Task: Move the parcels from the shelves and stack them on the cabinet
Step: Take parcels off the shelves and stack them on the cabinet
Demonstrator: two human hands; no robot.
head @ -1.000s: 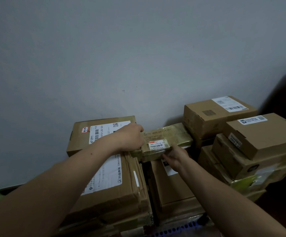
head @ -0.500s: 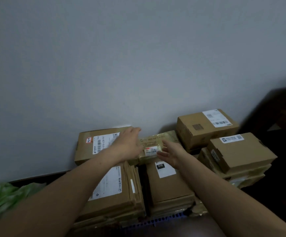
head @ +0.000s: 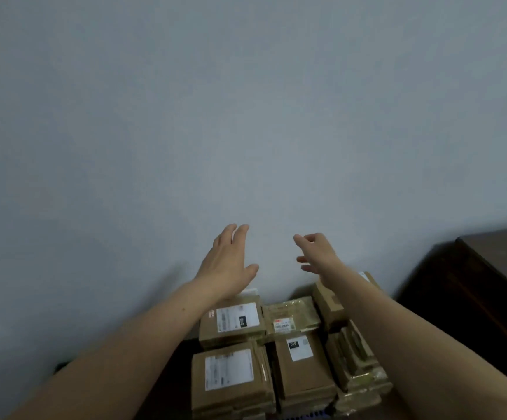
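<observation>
A single wide-angle view from the person's head faces a plain wall [head: 246, 116] and tilts only slightly down, so the wall fills most of the frame. The stacked parcels [head: 234, 322] lie close below, crowded against the bottom edge. The left forearm [head: 109, 359] and right forearm [head: 413, 344] enter from the lower corners, and a dark wooden top [head: 494, 268] cuts the right edge

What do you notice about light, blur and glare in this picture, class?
Head view: dim, flat light; left hand and right hand softly blurred; faint sheen on the taped parcel; dark furniture at right lost in shadow; parcel labels unreadable.
</observation>
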